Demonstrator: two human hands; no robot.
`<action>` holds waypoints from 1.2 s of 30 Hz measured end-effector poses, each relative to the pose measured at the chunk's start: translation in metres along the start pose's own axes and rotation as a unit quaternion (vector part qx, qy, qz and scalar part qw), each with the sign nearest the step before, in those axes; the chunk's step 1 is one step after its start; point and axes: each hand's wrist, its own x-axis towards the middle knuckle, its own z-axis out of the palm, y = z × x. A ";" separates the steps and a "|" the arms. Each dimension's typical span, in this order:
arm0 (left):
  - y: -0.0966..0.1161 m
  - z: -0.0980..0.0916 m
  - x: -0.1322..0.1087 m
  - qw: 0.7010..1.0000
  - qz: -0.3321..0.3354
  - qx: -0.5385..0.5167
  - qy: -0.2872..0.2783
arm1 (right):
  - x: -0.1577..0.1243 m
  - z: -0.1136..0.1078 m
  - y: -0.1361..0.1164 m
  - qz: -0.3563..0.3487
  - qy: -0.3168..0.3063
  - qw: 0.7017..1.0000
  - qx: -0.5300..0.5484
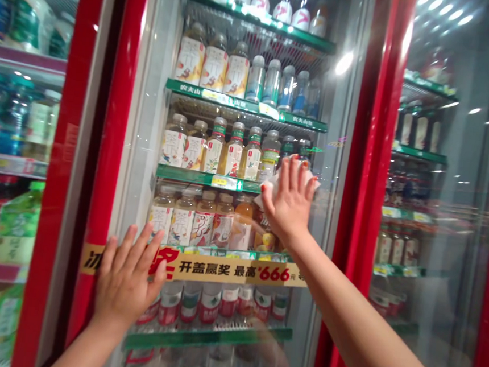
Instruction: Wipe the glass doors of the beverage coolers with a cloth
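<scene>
My right hand is raised with fingers stretched over a white wipe, keeping it pressed against the glass door of a drinks fridge. Corners of the wipe stick out past the fingers; the rest is hidden under the palm. Lower down on the left, my left hand lies flat and empty, fingers spread, at the door's left side. It covers part of a gold strip with printed characters that runs across the door. Behind the glass stand rows of bottled drinks.
Red frames border the door on both sides. Another fridge with bottles is at the left, and a further glass door at the right. Green-edged shelves carry several rows of drinks. Lights reflect in the glass.
</scene>
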 end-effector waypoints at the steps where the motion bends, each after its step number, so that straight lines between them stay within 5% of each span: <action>1: -0.001 0.000 0.000 1.000 0.001 0.000 0.000 | -0.012 0.000 -0.019 -0.060 -0.010 0.998 0.015; 4: -0.002 0.001 -0.002 1.000 0.002 -0.003 0.006 | -0.071 0.000 -0.060 -0.366 -0.068 0.924 0.082; 6: -0.002 0.001 -0.004 1.000 -0.007 -0.007 0.010 | -0.092 0.000 -0.066 -0.469 -0.102 0.870 0.111; 8: -0.002 0.002 -0.005 1.000 -0.018 -0.010 0.012 | -0.079 0.000 -0.063 -0.438 -0.118 0.885 0.109; 12: -0.001 0.002 -0.006 1.000 -0.022 -0.001 0.010 | -0.003 0.001 -0.072 -0.223 -0.071 0.971 0.053; 14: -0.001 0.001 -0.005 1.000 -0.020 0.003 0.009 | 0.014 0.002 -0.090 -0.168 -0.042 0.984 0.045; 16: 0.000 0.001 -0.005 0.999 -0.032 -0.002 0.022 | 0.008 0.003 -0.109 -0.250 -0.051 0.965 0.057; 19: 0.000 0.001 -0.005 0.998 -0.054 -0.011 0.044 | -0.002 0.005 -0.127 -0.497 -0.109 0.857 0.078; 21: 0.000 0.001 -0.006 0.997 -0.053 -0.008 0.048 | 0.020 0.006 -0.130 -0.537 -0.108 0.833 0.083; 25: 0.000 0.002 -0.007 0.998 -0.054 0.008 0.041 | 0.108 0.004 -0.141 -0.289 -0.023 0.954 0.071; 27: 0.000 0.001 -0.008 0.998 -0.054 0.006 0.039 | 0.121 0.006 -0.154 -0.168 0.006 0.984 0.063; 28: 0.000 0.001 -0.008 0.998 -0.054 0.004 0.042 | 0.113 0.008 -0.161 -0.161 0.012 0.985 0.063; 30: 0.000 0.000 -0.009 0.997 -0.047 0.002 0.055 | 0.075 0.014 -0.173 -0.286 0.002 0.956 0.065; 32: 0.000 -0.001 -0.010 0.997 -0.033 0.008 0.070 | 0.034 0.021 -0.176 -0.498 -0.024 0.865 0.065; 34: -0.001 -0.001 -0.010 0.997 -0.016 0.015 0.074 | 0.022 0.025 -0.170 -0.605 -0.045 0.792 0.066; 36: -0.001 0.000 -0.010 0.998 -0.009 0.019 0.066 | 0.049 0.023 -0.158 -0.568 -0.042 0.818 0.077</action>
